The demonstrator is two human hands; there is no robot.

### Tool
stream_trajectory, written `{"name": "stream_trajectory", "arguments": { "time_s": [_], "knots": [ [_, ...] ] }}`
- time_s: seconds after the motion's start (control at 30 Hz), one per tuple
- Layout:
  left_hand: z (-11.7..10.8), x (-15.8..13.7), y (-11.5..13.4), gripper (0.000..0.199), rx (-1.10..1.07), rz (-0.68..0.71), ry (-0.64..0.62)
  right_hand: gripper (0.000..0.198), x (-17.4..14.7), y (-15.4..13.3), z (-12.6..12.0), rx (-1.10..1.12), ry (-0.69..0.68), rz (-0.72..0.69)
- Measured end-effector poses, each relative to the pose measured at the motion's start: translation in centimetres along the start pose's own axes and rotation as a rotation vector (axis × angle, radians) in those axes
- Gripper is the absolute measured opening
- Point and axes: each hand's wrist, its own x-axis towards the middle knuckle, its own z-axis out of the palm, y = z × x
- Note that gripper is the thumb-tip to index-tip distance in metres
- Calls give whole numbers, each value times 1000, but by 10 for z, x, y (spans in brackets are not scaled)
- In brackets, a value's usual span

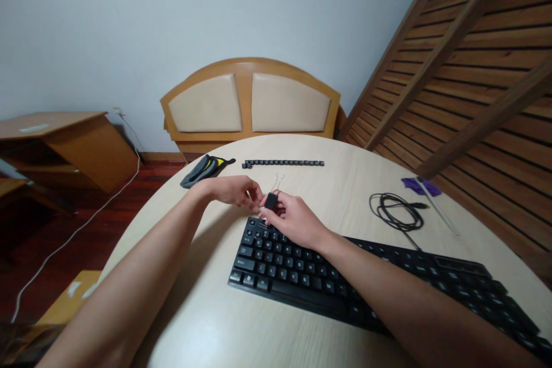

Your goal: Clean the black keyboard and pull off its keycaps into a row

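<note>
My right hand (297,219) is closed on a keycap puller (271,202) with a black handle and thin wire prongs pointing away from me. It is just above the top left corner of a black keyboard (297,293); my right forearm covers part of the keys. Beside the puller, my left hand (237,191) has its fingers curled and pinched close to my right fingertips. Whatever lies between those left fingers is too small to make out. A few key positions at the keyboard's upper left look bare of caps.
Removed black keycaps (284,163) lie in a row across the table (207,322). A grey and yellow pouch-like item (207,169) rests at the left edge. To the right are a coiled cable (397,213), a purple cloth (420,186) and a thin rod (440,207). A chair (250,103) stands behind.
</note>
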Motion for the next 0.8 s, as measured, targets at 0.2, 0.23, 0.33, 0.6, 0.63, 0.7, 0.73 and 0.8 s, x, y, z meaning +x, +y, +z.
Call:
{"name": "stream_trajectory", "arguments": {
  "time_s": [0.2,0.23,0.33,0.6,0.63,0.7,0.73,0.8],
  "knots": [
    [7,-10,22,30,-12,-166,-254,11,-2,-4,-6,-20,-81,-54],
    [8,-10,24,30,1,-196,-264,11,-2,-4,-7,-35,-87,-57],
    [11,-7,25,32,-20,-240,-286,12,-1,-2,-10,-112,-102,-74],
    [16,-3,23,16,-48,-170,-253,12,5,-6,-15,-271,-149,-141],
    [16,-2,23,14,-37,-158,-240,13,7,-6,-17,-287,-153,-144],
    [16,0,22,13,-8,-137,-196,12,11,-5,-19,-321,-150,-149],
    [16,1,21,14,11,-126,-166,12,13,-5,-21,-337,-140,-148],
    [15,3,20,15,53,-109,-103,11,16,-2,-24,-350,-114,-142]
  ]
}}
